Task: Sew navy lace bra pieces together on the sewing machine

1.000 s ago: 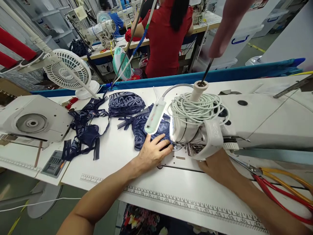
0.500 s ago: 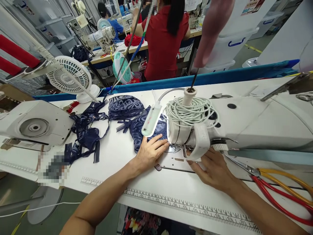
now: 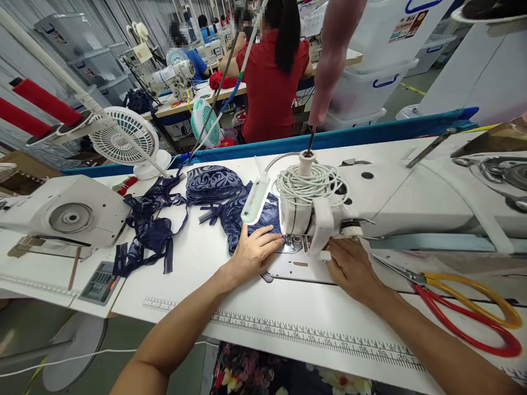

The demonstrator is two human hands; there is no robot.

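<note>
My left hand (image 3: pixel 256 249) lies palm down with its fingers stretched out, on the near edge of navy patterned fabric (image 3: pixel 234 216) left of the presser foot. It presses on the cloth rather than gripping it. The fabric runs up to the needle area of the white sewing machine (image 3: pixel 391 189). On the right side of the machine head is my right hand (image 3: pixel 352 269), low over the bed; the head hides its fingertips, so what they hold or touch cannot be seen. A lamp (image 3: pixel 255 200) hangs above the fabric.
Scissors (image 3: pixel 465 310) with red and orange handles lie at right. Navy straps and pieces (image 3: pixel 152 233) are heaped at left, near a calculator (image 3: pixel 99 282) and a second machine head (image 3: pixel 69 214). A white fan (image 3: pixel 125 137) stands behind. A person in red (image 3: pixel 267 88) sits beyond.
The camera view has shifted slightly, so the scene sits differently in the frame. My left hand stays on the fabric; my right hand remains beside the machine head, with its thumb nearer the fingers.
</note>
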